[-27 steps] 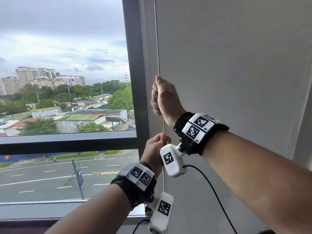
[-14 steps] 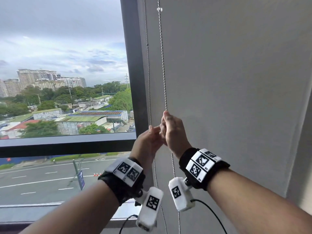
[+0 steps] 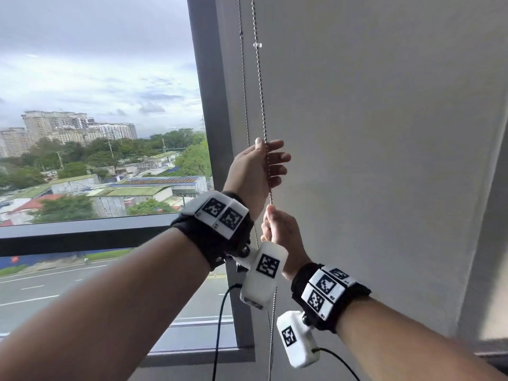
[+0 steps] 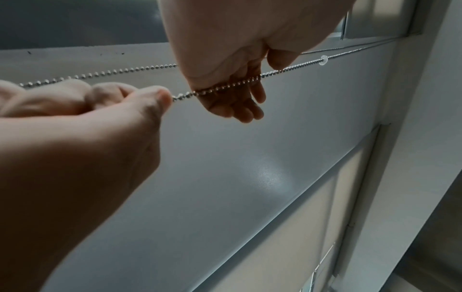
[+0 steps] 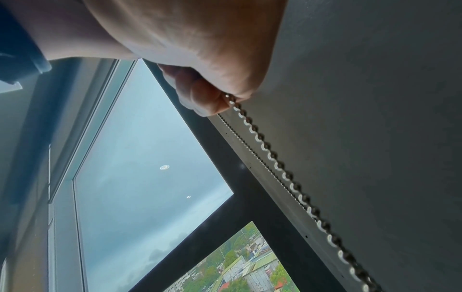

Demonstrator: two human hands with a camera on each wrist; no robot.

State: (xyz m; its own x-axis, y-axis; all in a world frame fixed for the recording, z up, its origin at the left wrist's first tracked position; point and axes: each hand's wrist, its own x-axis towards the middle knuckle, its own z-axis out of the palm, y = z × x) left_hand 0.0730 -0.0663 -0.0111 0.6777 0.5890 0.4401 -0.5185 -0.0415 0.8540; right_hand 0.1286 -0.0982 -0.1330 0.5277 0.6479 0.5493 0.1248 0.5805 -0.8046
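Note:
A metal bead chain (image 3: 261,92) hangs in two strands before a grey roller blind (image 3: 371,133); a clear stopper (image 3: 257,45) sits on the front strand. My left hand (image 3: 265,160) is the upper one, with thumb and straight fingers spread loosely around the front strand, not clamping it. In the left wrist view the chain (image 4: 287,69) runs across the left hand's (image 4: 237,94) fingers. Just below, my right hand (image 3: 280,229) grips the same strand in a fist. The right wrist view shows the right hand (image 5: 212,98) pinching the chain (image 5: 275,158) at its thumb.
A dark vertical window frame (image 3: 211,105) stands just left of the chain, and a horizontal bar (image 3: 82,237) crosses the glass. City buildings and a road show outside. The back strand (image 3: 243,78) hangs close beside the front one. Wrist-camera cables dangle below my hands.
My right hand has pulled the chain down from high to low. My left hand let go, rose above the right hand and opened around the strand. The clear stopper has come down into view.

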